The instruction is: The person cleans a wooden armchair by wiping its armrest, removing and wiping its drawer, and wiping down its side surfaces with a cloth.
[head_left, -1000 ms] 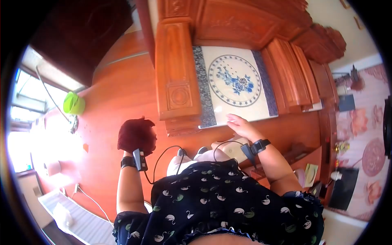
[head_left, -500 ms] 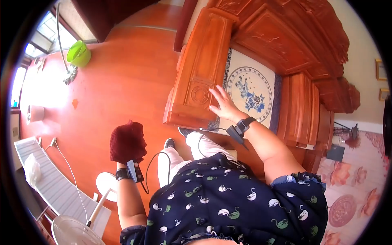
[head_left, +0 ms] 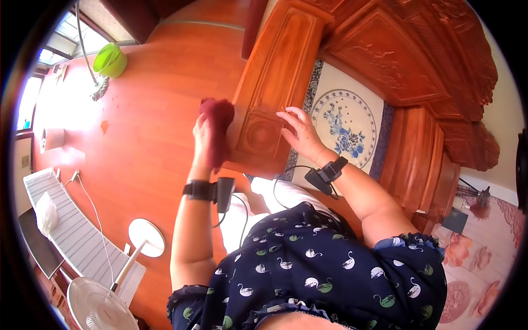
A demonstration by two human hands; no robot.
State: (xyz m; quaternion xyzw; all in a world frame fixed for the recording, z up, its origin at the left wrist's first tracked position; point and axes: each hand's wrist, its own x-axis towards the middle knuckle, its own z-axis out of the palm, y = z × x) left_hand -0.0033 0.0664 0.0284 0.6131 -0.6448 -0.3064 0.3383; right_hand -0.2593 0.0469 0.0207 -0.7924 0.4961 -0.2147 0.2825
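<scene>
In my left hand (head_left: pixel 202 140) is a dark red cloth (head_left: pixel 221 124), with my fingers closed round it; it hangs along the palm side, beside the end of a carved wooden armrest (head_left: pixel 258 132). Whether the cloth touches the wood I cannot tell. My right hand (head_left: pixel 302 135) holds nothing. Its fingers are apart and slightly curled over the inner edge of the armrest, the fingertips at or just above the wood. Behind that hand lies a cream seat mat (head_left: pixel 352 110) with a blue flower print.
A wooden backrest (head_left: pixel 390 66) rises behind the seat. On the floor at left are a green bucket (head_left: pixel 110 60), a mop (head_left: pixel 99 88) and a white bin (head_left: pixel 53 139). Nearer stand a white fan (head_left: pixel 99 305) and a slatted bench (head_left: pixel 82 236). Cables run from both wrist devices.
My left hand with the red cloth has moved up and right, from over the floor to beside the armrest. My right hand stays by the armrest, its fingers slightly more curled.
</scene>
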